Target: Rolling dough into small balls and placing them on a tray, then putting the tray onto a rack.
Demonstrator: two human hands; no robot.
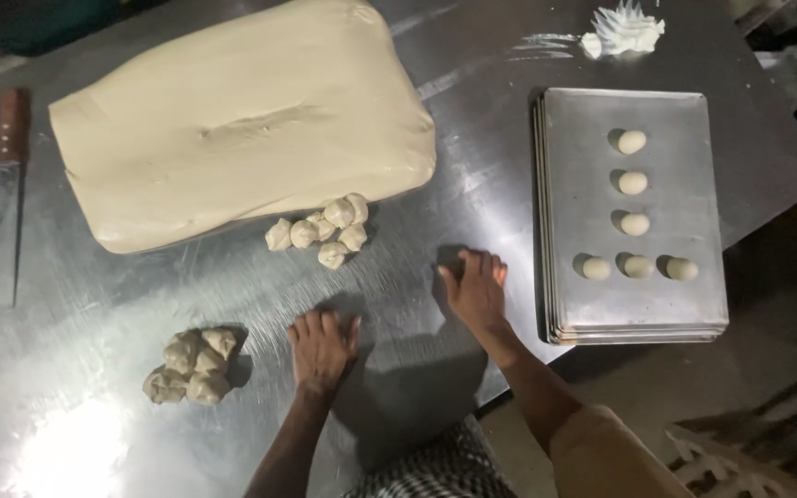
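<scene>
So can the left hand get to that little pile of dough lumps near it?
Probably yes. The left hand lies flat on the steel table, and the pile of dough lumps sits just beside it with only bare tabletop between them.

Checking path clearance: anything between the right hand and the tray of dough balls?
Nothing visible. The right hand rests palm-down on the bare steel table, just left of the stacked trays. Only the stack's raised left edge lies between; six dough balls sit farther right.
</scene>
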